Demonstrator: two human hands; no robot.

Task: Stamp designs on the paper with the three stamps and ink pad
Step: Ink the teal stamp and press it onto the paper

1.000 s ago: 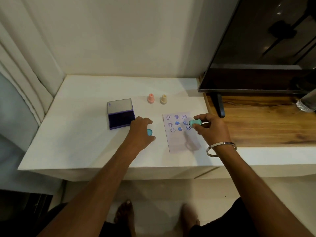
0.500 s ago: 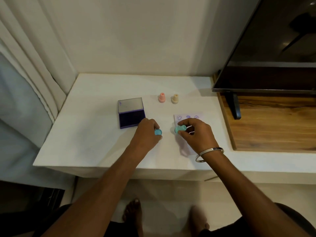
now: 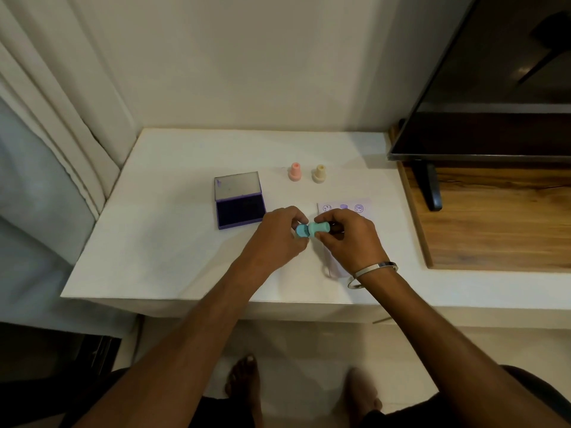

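Observation:
My right hand (image 3: pixel 346 239) grips a teal stamp (image 3: pixel 319 229) lying sideways above the white table (image 3: pixel 173 248). Against the stamp's end sits a blue round cap (image 3: pixel 301 231), pinched by my left hand (image 3: pixel 279 236). The paper (image 3: pixel 352 208) lies under my right hand, with several purple prints showing at its far edge. An open ink pad (image 3: pixel 239 200), dark purple with its lid raised, sits left of my hands. A pink stamp (image 3: pixel 294 172) and a beige stamp (image 3: pixel 319 173) stand upright behind the paper.
A dark TV screen (image 3: pixel 494 88) on a stand foot (image 3: pixel 429 188) occupies the wooden counter (image 3: pixel 494 217) at the right. A curtain (image 3: pixel 46 118) hangs at the left. The table's front edge is near my forearms.
My right hand carried the teal stamp leftwards off the paper to meet my left hand, which lifted the cap off the table. The stamp and cap now touch.

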